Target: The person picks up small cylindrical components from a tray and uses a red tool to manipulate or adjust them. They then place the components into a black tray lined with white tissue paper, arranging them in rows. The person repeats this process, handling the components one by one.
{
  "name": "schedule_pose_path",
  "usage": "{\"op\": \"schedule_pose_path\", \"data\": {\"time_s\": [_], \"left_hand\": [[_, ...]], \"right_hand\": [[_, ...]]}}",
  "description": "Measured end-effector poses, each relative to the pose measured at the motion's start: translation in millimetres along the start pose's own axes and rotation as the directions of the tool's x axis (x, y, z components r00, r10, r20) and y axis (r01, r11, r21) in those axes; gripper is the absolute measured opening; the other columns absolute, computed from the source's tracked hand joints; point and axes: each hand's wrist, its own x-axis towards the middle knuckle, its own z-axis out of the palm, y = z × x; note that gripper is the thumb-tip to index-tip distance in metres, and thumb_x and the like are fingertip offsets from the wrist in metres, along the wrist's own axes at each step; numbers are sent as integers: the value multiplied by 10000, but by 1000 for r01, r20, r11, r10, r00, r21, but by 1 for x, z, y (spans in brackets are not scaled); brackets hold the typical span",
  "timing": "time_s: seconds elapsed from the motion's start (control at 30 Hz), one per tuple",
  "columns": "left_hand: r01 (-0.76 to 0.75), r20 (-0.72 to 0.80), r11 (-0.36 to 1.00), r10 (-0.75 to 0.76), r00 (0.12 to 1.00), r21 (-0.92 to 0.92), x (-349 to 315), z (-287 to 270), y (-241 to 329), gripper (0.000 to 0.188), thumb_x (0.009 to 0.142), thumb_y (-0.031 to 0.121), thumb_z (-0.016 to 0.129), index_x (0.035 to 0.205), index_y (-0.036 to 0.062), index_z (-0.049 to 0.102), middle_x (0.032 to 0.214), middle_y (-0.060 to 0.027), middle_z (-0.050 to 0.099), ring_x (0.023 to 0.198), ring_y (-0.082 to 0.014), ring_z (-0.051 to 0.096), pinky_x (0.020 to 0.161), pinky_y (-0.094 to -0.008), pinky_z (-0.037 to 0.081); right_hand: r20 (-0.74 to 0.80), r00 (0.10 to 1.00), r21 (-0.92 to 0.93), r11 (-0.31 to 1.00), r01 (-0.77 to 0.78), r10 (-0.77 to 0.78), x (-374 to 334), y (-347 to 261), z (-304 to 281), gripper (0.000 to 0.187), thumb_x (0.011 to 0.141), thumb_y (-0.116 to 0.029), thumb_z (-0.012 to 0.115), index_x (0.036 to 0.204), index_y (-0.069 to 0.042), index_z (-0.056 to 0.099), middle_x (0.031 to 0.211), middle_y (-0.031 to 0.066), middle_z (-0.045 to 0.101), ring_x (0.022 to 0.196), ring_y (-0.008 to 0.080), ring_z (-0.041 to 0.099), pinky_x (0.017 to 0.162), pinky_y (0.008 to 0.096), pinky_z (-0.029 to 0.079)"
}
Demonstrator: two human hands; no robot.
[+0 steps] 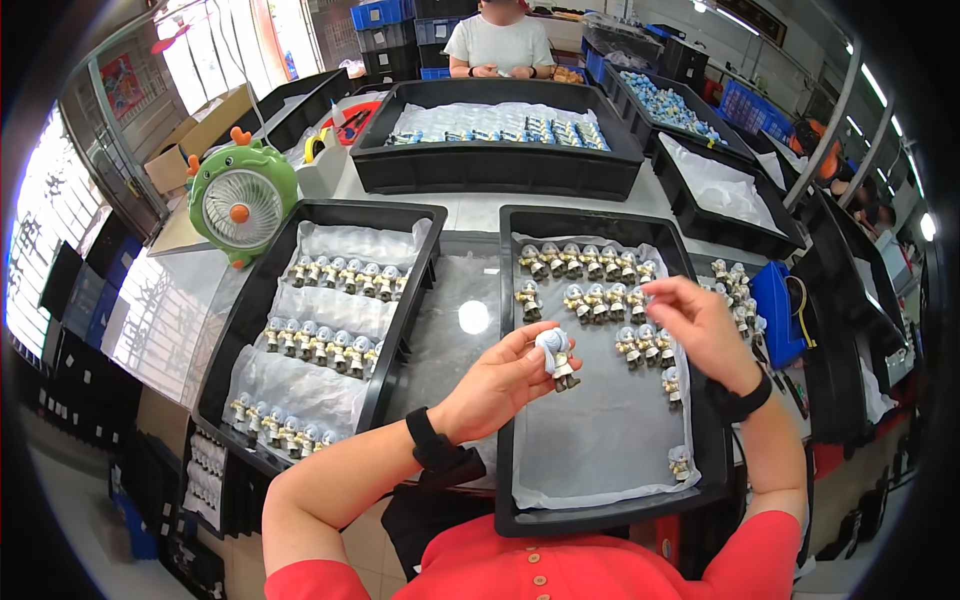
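My left hand (pixel 502 382) grips a small figurine (pixel 557 358) with pale blue-grey hair, cream clothing and dark feet, above the near part of the right black tray (pixel 603 521). Over that tray's right side is my right hand (pixel 700 325), its fingers bent and apart. Its fingertips are beside a standing figurine (pixel 636 302) at the end of the second row; no object shows clearly between them. Several matching figurines (pixel 595 262) stand in rows on the tray's white liner, and one lone figurine (pixel 680 462) is near its lower right corner.
Left of me, another black tray (pixel 408 322) holds three rows of figurines. A green fan (pixel 240 200) stands beyond it. A large black tray (pixel 500 180) with blue-and-white pieces lies ahead, a person (pixel 498 45) behind it. More figurines (pixel 738 290) and a blue box (pixel 778 315) sit to the right.
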Motion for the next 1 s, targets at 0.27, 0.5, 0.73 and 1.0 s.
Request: {"op": "schedule_pose_path", "data": {"time_s": [0.27, 0.5, 0.73, 1.0], "left_hand": [[-20, -16, 1000, 20, 1000, -5, 3, -6, -7, 431, 972, 206, 480, 1362, 93, 333, 1305, -76, 453, 1201, -202, 464, 1029, -419, 367], [-24, -34, 999, 26, 999, 40, 1, 0, -5, 417, 967, 191, 502, 1345, 99, 352, 1255, -32, 469, 1149, -139, 468, 982, -359, 393], [-21, -31, 993, 25, 999, 113, 3, 0, -6, 397, 963, 150, 497, 1336, 97, 372, 1220, -30, 506, 1106, -115, 502, 966, -318, 411], [-15, 3, 995, 15, 1000, 102, 2, 1, -3, 388, 959, 160, 514, 1327, 118, 397, 1285, -24, 474, 1149, -133, 482, 970, -339, 408]], "right_hand": [[132, 981, 230, 967, 110, -143, 1, -13, 72, 295, 805, -39, 606, 1098, -25, 577, 868, 66, 632, 776, 129, 620, 721, 261, 508], [52, 983, 247, 956, 159, -177, -1, 2, 86, 288, 778, -5, 621, 1063, -21, 584, 877, 67, 634, 779, 139, 622, 720, 264, 507], [45, 988, 276, 952, 132, -150, -2, 4, 87, 270, 770, 3, 629, 1036, -16, 587, 870, 60, 640, 778, 132, 622, 719, 260, 507], [96, 989, 351, 934, 71, -111, -2, 5, 85, 259, 787, 37, 590, 1039, -11, 559, 896, 37, 613, 802, 86, 588, 720, 235, 499]]}}
